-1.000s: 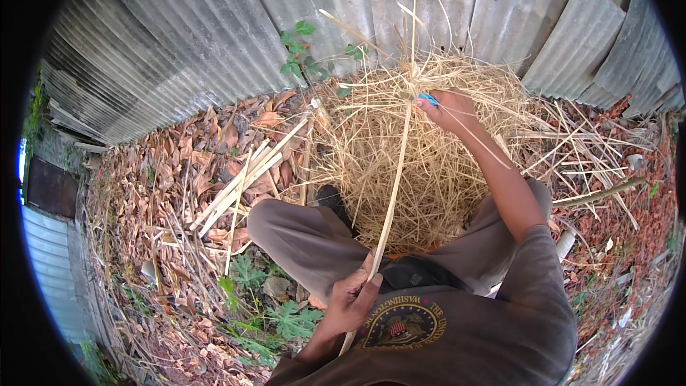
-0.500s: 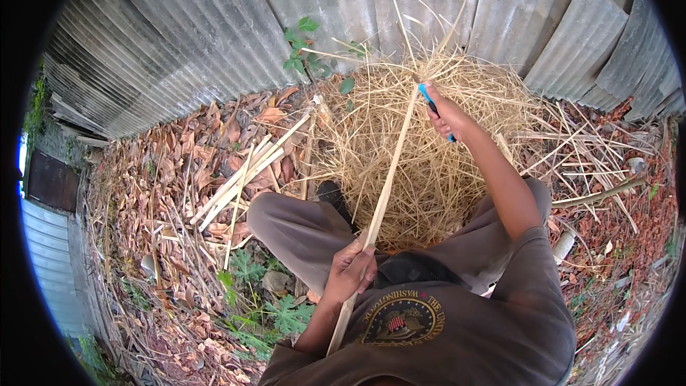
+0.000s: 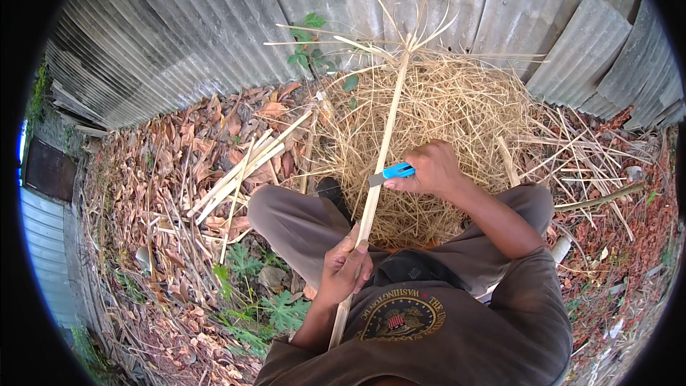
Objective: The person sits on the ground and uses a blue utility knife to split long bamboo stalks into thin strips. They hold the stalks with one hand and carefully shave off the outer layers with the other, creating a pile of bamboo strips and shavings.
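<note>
The person sat with knees apart on leaf-strewn ground, a long pale cane strip running up between the legs from lap to wall. The left hand was clenched round the strip's lower part, apparently to steady it against the body so the far end would not whip about. The right hand gripped a blue utility knife, its blade laid against the strip's right edge at mid-length (a position that suited shaving along the grain, away from the holding hand). The strip's upper end had frayed into thin slivers that fanned out in front of the corrugated metal wall.

A heap of straw-like shavings lay just beyond the knees, under the working stretch. A few spare split canes rested on dry leaves to the left, well apart from the blade. The wall closed in ahead; open room lay mainly along the strip.
</note>
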